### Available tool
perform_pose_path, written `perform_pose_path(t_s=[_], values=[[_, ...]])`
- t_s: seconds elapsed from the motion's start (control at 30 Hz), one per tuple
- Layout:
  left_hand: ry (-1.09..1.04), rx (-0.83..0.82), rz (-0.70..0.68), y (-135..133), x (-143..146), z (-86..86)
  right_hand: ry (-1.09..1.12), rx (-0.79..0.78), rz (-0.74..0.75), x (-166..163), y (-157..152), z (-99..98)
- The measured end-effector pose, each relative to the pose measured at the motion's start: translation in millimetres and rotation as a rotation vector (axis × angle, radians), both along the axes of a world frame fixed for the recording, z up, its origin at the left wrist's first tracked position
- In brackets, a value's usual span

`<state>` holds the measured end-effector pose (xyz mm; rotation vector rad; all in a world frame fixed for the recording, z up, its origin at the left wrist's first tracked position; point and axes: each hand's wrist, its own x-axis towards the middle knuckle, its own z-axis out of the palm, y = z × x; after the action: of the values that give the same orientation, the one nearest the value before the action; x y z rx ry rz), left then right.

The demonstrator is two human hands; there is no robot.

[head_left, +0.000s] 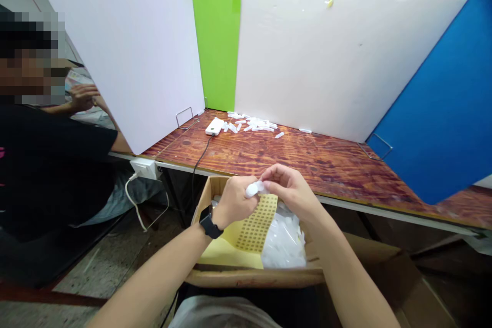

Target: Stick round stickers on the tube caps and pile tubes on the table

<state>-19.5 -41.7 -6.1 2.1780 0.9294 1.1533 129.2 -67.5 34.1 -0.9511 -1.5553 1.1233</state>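
Note:
My left hand [235,201], with a dark watch on its wrist, is closed around small white plastic pieces [253,189]; their rounded ends stick out past the thumb. A yellow sheet with rows of small dark round stickers [257,225] hangs just under this hand; whether the fingers grip it too is hidden. My right hand [291,190] is closed in a pinch, its fingertips at the right end of the white pieces. What lies between those tips is too small to tell. Below both hands, an open cardboard box [261,279] holds a clear bag of white pieces [286,242].
Several loose white pieces [259,124] lie on the wooden table [319,156] beside a white device [214,127] with a black cable. White, green and blue panels [346,61] stand around the table. At left sits another person [49,154], near a white power socket [145,168].

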Motion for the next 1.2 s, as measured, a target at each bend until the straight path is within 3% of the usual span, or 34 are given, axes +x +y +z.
perform_pose_path(t_s=[0.3,0.37,0.5,0.57,0.7,0.77,0.87,0.97,1.2], values=[[-0.003,-0.063,-0.062,-1.4,1.7,-1.2,0.114,-0.058,0.041,1.3,5.6,-8.9],[-0.071,-0.119,-0.054,3.0,1.5,-2.4,0.05,0.015,-0.081,0.6,7.0,-11.5],[-0.349,-0.306,-0.015,12.4,-0.2,-1.6,-0.217,0.268,-0.494,2.6,11.2,-16.9],[-0.454,-0.393,-0.027,14.4,-1.8,1.1,-0.28,0.269,-0.575,6.5,14.5,-19.3],[-0.556,-0.447,0.005,15.6,-4.1,6.8,-0.122,-0.041,-0.26,17.8,20.6,-23.5],[-0.646,-0.478,0.027,16.6,-4.5,8.0,-0.012,-0.094,-0.188,22.9,22.4,-24.9],[-0.838,-0.683,-0.041,16.7,-4.1,8.7,0.087,-0.044,-0.272,26.8,24.5,-26.5],[-0.89,-0.889,-0.124,12.5,-2.2,10.4,0.071,0.012,-0.331,25.8,26.3,-29.7],[-0.895,-0.839,-0.106,4.6,5.7,12.1,-0.143,0.193,-0.466,15.6,26.3,-35.4]])
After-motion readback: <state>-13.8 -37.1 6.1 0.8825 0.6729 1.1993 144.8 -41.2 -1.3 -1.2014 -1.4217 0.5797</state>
